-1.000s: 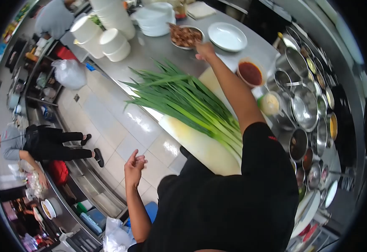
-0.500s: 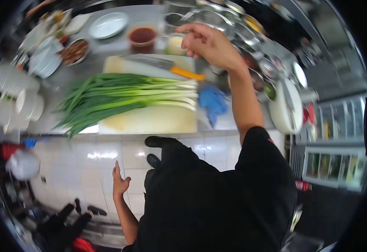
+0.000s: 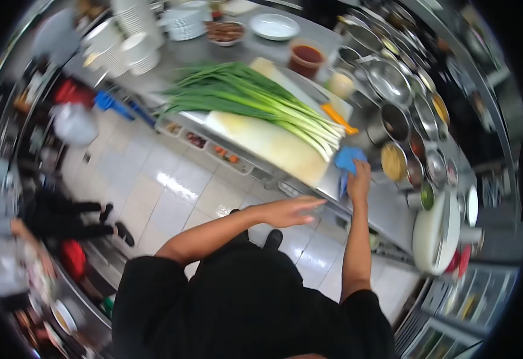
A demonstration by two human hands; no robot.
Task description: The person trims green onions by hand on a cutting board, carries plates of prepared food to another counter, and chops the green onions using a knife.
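Note:
My right hand [image 3: 359,178] has its fingers closed on a blue cloth [image 3: 349,157] lying on the steel counter, just right of the cutting board. My left hand [image 3: 292,210] is stretched out over the floor in front of the counter edge, fingers extended and slightly blurred, holding nothing. A large bunch of scallions [image 3: 261,107] lies across the white cutting board [image 3: 273,149], white ends toward the cloth and green tops to the left. Behind the scallions rests a knife with an orange handle [image 3: 338,118], its blade partly seen on the board.
A tub of red sauce [image 3: 307,55], a white plate [image 3: 274,26] and a bowl of brown pieces [image 3: 225,32] stand at the back. Several metal pots and pans [image 3: 390,81] crowd the right. Stacked white bowls [image 3: 140,52] are at left. Another person [image 3: 52,215] stands far left.
My right hand has come down from above the back of the counter onto the blue cloth. My left hand has risen toward the counter edge. The view has turned.

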